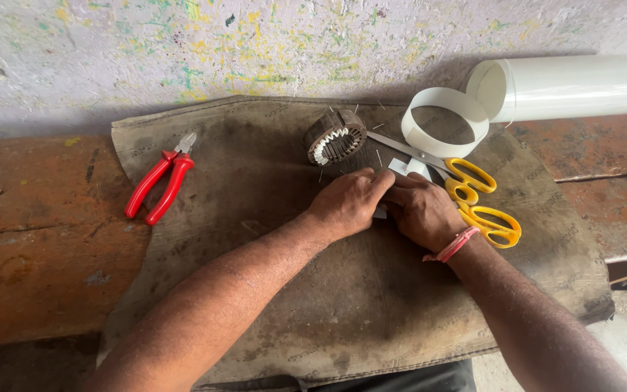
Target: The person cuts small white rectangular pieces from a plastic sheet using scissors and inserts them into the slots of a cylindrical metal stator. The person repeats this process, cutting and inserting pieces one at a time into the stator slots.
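We press our left hand (348, 205) and right hand (424, 212) together on a dark mat (270, 290), fingers pinched shut on a small white strip (399, 168). Yellow scissors (473, 196) lie just beside the right hand, a slotted metal ring (335, 136) lies above, and red pliers (161, 185) lie well left.

A mat (270, 305) is spread over the desk (30, 239), against the wall (183, 51) behind. Pliers (160, 185) are laid at the mat's left edge. A slotted metal ring (335, 136) is set near the back middle. Scissors (466, 196) are placed to its right, a strip loop (444, 121) behind them, and a roll (567, 87) at far right. The left hand (350, 203) and right hand (422, 210) are pressed together on small paper pieces (408, 167), in front of the ring.
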